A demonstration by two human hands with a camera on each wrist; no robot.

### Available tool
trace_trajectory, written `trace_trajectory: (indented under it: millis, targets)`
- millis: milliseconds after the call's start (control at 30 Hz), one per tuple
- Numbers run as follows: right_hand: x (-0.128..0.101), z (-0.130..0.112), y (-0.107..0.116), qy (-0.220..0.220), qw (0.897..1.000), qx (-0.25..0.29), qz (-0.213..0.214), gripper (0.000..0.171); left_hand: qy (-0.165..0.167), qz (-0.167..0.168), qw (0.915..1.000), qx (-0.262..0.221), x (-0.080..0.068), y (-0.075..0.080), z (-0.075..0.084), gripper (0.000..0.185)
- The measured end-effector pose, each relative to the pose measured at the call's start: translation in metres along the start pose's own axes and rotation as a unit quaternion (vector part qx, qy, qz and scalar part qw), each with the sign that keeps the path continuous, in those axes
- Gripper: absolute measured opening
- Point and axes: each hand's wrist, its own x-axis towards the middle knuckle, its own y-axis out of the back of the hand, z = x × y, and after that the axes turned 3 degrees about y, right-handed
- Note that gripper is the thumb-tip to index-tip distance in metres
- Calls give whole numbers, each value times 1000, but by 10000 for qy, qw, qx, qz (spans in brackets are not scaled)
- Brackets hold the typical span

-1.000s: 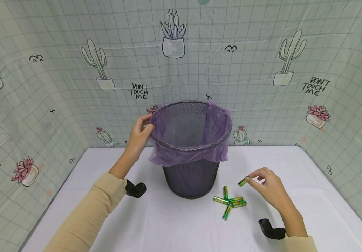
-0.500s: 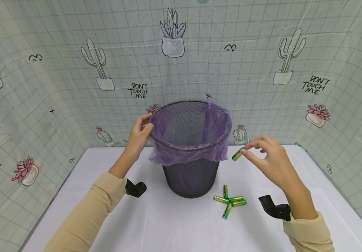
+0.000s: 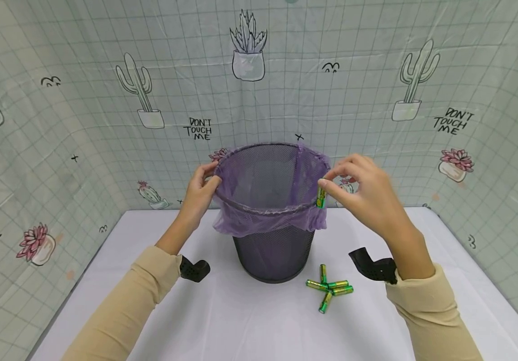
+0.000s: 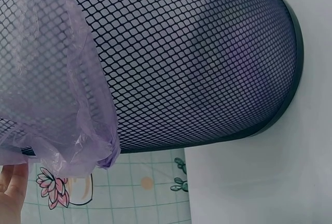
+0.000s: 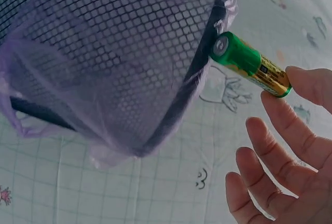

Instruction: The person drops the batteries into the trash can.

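A black mesh wastebasket [image 3: 273,250] lined with a purple plastic bag [image 3: 268,220] stands on the white table [image 3: 249,321]. My left hand [image 3: 200,193] grips the basket's left rim over the bag. My right hand [image 3: 362,193] pinches a green and gold battery [image 3: 321,197] at the basket's right rim. In the right wrist view the battery [image 5: 251,65] has its end against the rim [image 5: 207,53]. The left wrist view shows the mesh wall [image 4: 187,63] and the bag's folded edge [image 4: 57,110].
Several more green batteries [image 3: 329,289] lie in a small heap on the table, right of the basket's base. A curtain printed with cacti [image 3: 141,90] hangs close behind and at both sides. Black wrist mounts [image 3: 194,269] stick out from both sleeves.
My right hand has risen from near the battery heap and moved left, carrying one battery up to the basket's right rim. The left hand has stayed on the left rim.
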Motion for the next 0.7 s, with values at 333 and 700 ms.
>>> trace_trajectory:
  millis: [333,700]
  targets:
    - [14,-9,-11,-6,9992,409,-5,14,-13,5,10000,-4,0,1,0,50]
    - [12,-8,-27,-56,9983,254,-519,14,-56,-17,10000,5,0,1,0,50]
